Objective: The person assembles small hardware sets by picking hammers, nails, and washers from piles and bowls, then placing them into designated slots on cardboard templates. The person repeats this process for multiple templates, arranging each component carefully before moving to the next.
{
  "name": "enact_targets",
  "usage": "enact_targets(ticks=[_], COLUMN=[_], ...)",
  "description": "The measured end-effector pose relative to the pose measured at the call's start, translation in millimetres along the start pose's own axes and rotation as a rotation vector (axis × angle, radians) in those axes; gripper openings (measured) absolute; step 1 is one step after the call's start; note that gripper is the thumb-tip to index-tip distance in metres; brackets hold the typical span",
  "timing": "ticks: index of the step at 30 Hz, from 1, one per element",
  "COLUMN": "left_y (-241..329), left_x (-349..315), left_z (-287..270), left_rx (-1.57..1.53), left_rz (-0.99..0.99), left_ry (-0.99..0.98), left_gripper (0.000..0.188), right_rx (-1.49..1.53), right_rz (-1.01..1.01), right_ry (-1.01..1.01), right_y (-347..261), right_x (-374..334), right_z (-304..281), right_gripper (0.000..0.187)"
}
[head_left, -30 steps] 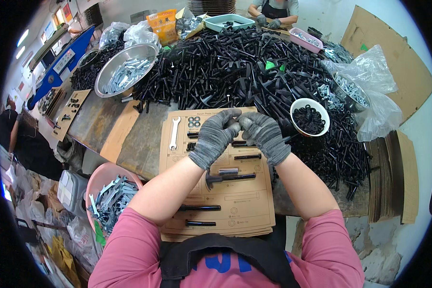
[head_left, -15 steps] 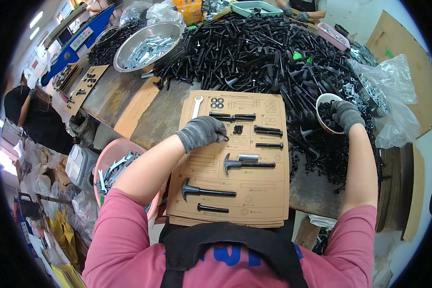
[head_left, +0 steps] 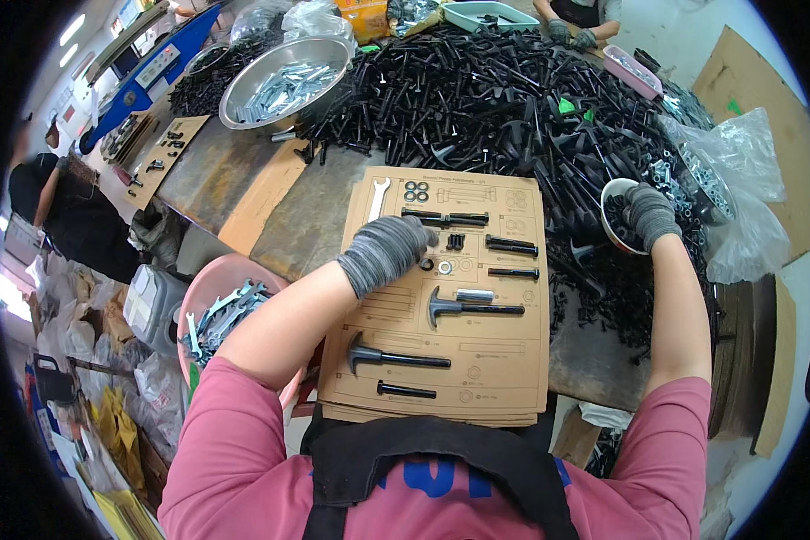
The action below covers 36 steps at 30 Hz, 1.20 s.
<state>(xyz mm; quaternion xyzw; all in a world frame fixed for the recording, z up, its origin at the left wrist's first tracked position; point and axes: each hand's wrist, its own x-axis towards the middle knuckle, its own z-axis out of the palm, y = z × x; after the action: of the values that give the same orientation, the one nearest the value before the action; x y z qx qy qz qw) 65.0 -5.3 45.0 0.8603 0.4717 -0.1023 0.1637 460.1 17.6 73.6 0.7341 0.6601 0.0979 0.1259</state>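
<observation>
My left hand [head_left: 387, 255], in a grey knit glove, hovers low over a printed cardboard sheet [head_left: 405, 315] with its fingers curled together. What they hold, if anything, is hidden. Beside the fingertips lie a dark ring [head_left: 427, 265] and a silver ring [head_left: 445, 267]. My right hand [head_left: 651, 217], also gloved, reaches into a white bowl [head_left: 608, 192] of small black parts, its fingertips out of sight. Laid out on the sheet are a wrench [head_left: 380, 199], several rings [head_left: 416, 191], black bolts [head_left: 513, 245], a silver tube [head_left: 474, 295] and two black T-shaped pieces [head_left: 396, 357].
A large heap of black bolts [head_left: 477, 90] covers the table's far side. A metal basin [head_left: 333, 56] holds silver tubes; a pink tub [head_left: 205, 286] at left holds wrenches. Another person's gloved hands [head_left: 571, 36] show at the far edge. Plastic bags [head_left: 738, 153] hang at right.
The ring at my left fingertips now lies on the sheet, and a silver ring shows beside it. My left hand has lifted slightly away. The right hand stays in the bowl.
</observation>
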Motion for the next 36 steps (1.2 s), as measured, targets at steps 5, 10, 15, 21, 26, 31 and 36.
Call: enact_targets(ticks=[5, 10, 15, 21, 26, 31, 36], left_y=[-3.7, -10.0, -15.9, -19.5, -18.7, -24.4, -27.1], left_x=[-13.6, -15.3, -18.3, -22.4, -23.1, -22.2, -22.7], left_z=[25.7, 23.9, 26.5, 27.6, 26.5, 34.0, 35.9], left_rx=[0.214, 0.161, 0.093, 0.106, 0.137, 0.167, 0.154], left_rz=[0.292, 0.195, 0.275, 0.263, 0.289, 0.298, 0.302], left_ry=[0.165, 0.078, 0.156, 0.090, 0.132, 0.162, 0.214], left_gripper=[0.036, 0.030, 0.040, 0.039, 0.040, 0.039, 0.043], right_rx=[0.131, 0.160, 0.286, 0.502, 0.443, 0.731, 0.774], right_rz=[0.021, 0.018, -0.048, 0.108, -0.034, -0.048, -0.562], right_ry=[-0.226, -0.281, -0.018, 0.070, 0.064, -0.017, 0.154], right_y=[11.9, -3.0, 28.0, 25.6, 17.7, -22.2, -126.2], right_x=[17.5, 4.3, 8.3, -9.2, -13.3, -23.8, -56.4], right_z=[14.0, -16.6, 13.8, 1.7, -6.8, -38.2, -35.7], right_gripper=[0.024, 0.026, 0.018, 0.019, 0.019, 0.022, 0.018])
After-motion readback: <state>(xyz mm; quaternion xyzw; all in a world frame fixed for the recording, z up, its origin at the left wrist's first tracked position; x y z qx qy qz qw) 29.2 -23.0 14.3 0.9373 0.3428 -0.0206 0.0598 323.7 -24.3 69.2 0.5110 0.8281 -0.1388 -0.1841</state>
